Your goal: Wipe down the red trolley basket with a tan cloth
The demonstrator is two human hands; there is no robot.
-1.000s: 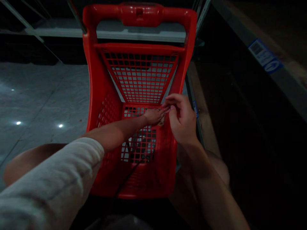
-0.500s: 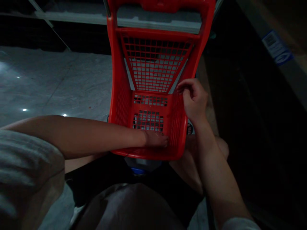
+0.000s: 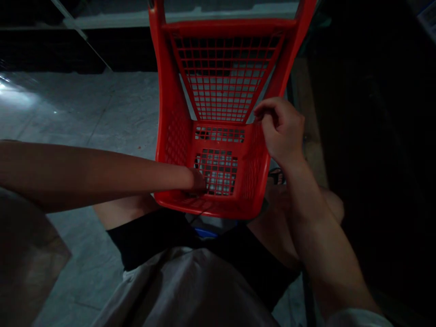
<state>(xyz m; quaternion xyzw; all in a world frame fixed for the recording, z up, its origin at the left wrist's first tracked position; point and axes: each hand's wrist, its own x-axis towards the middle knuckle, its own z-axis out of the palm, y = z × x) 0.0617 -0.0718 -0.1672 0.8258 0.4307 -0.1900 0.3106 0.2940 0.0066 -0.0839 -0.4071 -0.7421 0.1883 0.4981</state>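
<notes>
A red plastic shopping basket [image 3: 173, 136] with lattice walls stands between my knees, its open top facing me. My left hand [image 3: 197, 180] reaches over the left side and is down inside, near the basket floor at the front left corner. Its fingers look bunched and point downward; shadow hides what they hold, if anything. My right hand [image 3: 284, 129] is at the basket's right rim, fingers curled over it and thumb bent inward. The underside of that grip is hidden.
Grey tiled floor [image 3: 129, 104] lies to the left. Behind the basket runs a pale shelf edge [image 3: 119, 20]. A dark structure with a wooden strip [image 3: 311, 109] along its base is close on the right. Something blue [image 3: 206, 233] shows below the basket.
My left hand has moved left across the front of the basket floor, uncovering more of the grid. The right hand stays at the rim. The view has shifted slightly.
</notes>
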